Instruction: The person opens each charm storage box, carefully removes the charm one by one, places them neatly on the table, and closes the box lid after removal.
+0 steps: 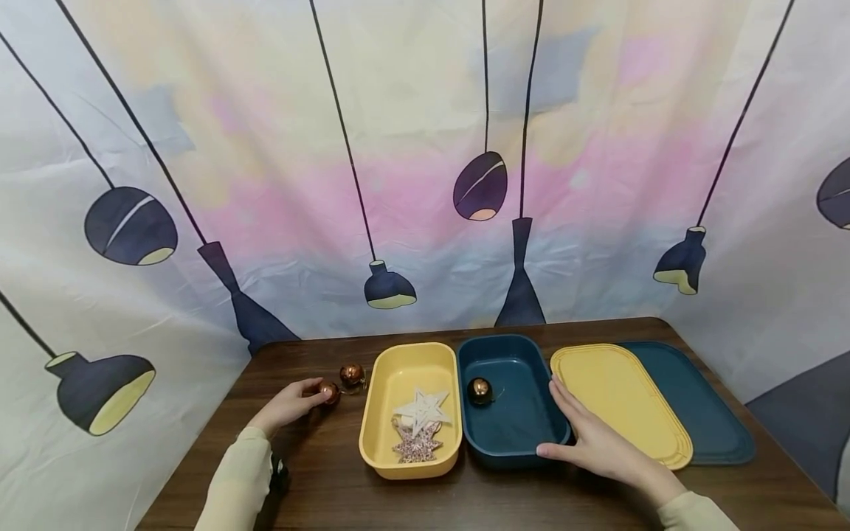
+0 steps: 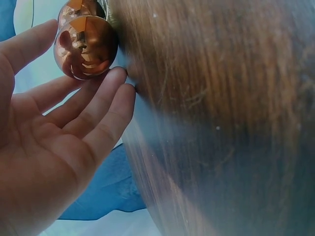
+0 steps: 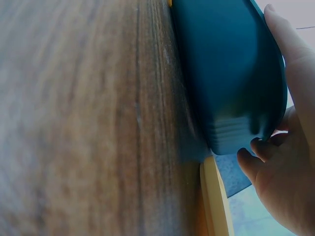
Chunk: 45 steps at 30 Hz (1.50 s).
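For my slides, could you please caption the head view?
Left fingers touching a copper ball, right fingers against blue box.

A long, pale cream left sleeve [image 1: 231, 483] shows at seven o'clock. At five o'clock, the right sleeve [image 1: 697, 513] matches its shade.

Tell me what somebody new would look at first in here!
Probably the pastel cloth across the back, with big dark hanging lamps pictured on it. Next, the bright yellow box on the wooden table, with a white star inside, beside a dark blue box holding one shiny ball. Over on the left, the person's left grip pinches a copper ball.
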Each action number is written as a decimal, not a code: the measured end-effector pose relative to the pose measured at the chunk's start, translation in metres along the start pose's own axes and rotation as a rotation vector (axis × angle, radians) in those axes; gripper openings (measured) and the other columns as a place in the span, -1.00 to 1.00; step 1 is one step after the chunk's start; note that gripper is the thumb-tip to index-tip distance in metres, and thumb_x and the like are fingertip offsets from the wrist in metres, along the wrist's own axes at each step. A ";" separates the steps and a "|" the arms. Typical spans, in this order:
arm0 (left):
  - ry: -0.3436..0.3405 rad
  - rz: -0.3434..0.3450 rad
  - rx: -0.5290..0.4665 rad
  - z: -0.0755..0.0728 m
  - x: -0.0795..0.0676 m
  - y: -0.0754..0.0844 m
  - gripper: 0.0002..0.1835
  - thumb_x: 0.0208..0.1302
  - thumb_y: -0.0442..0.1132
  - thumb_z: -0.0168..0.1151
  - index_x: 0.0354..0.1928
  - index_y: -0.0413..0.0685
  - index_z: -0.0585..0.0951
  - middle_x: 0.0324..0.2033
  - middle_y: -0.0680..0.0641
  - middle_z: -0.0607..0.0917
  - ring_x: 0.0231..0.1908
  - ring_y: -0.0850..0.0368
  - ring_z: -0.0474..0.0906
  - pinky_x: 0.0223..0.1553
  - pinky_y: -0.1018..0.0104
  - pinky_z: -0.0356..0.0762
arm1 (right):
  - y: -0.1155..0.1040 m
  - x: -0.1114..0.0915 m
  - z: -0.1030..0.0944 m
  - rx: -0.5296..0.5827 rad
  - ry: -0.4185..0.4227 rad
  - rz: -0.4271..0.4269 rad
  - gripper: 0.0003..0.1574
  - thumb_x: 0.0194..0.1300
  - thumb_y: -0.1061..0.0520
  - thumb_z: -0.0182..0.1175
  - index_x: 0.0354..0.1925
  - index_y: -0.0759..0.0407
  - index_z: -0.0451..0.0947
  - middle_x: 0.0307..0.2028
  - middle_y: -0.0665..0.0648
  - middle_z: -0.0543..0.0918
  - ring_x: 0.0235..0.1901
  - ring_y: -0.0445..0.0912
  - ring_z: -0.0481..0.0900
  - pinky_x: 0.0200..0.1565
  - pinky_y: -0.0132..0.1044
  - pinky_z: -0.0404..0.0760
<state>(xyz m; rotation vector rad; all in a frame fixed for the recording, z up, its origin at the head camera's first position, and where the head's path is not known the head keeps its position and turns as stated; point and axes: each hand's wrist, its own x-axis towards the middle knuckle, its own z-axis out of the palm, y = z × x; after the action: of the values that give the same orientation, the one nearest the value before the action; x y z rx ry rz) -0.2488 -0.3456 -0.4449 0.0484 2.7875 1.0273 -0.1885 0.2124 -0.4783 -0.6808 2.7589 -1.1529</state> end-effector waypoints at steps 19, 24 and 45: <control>0.023 0.004 -0.003 -0.005 0.001 0.000 -0.16 0.44 0.12 0.20 0.46 -0.40 0.26 0.40 -0.47 0.28 0.39 -0.47 0.16 0.27 -0.34 0.27 | -0.002 0.001 -0.002 0.020 -0.011 0.007 0.35 0.27 -0.29 0.35 0.61 0.24 -0.19 0.59 0.27 -0.19 0.52 0.29 -0.09 0.30 0.34 0.22; 0.021 0.003 -0.025 -0.010 0.000 0.005 -0.16 0.46 0.12 0.18 0.48 -0.38 0.23 0.43 -0.48 0.21 0.40 -0.50 0.09 0.26 -0.36 0.26 | -0.001 0.002 -0.002 0.019 -0.013 0.008 0.35 0.27 -0.30 0.35 0.61 0.23 -0.20 0.59 0.26 -0.20 0.52 0.30 -0.09 0.31 0.34 0.22; 0.093 0.158 0.053 -0.044 0.009 0.058 -0.18 0.46 0.22 0.11 0.48 -0.27 0.30 0.34 -0.37 0.42 0.27 -0.34 0.39 0.17 -0.20 0.45 | -0.003 0.000 -0.002 0.048 -0.032 0.025 0.33 0.30 -0.27 0.33 0.61 0.25 -0.22 0.59 0.29 -0.23 0.52 0.33 -0.14 0.32 0.37 0.18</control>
<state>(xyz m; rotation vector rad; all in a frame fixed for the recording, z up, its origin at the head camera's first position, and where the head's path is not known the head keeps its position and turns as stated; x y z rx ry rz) -0.2663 -0.3283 -0.3757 0.2372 2.9346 1.0139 -0.1880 0.2119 -0.4744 -0.6517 2.6959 -1.1885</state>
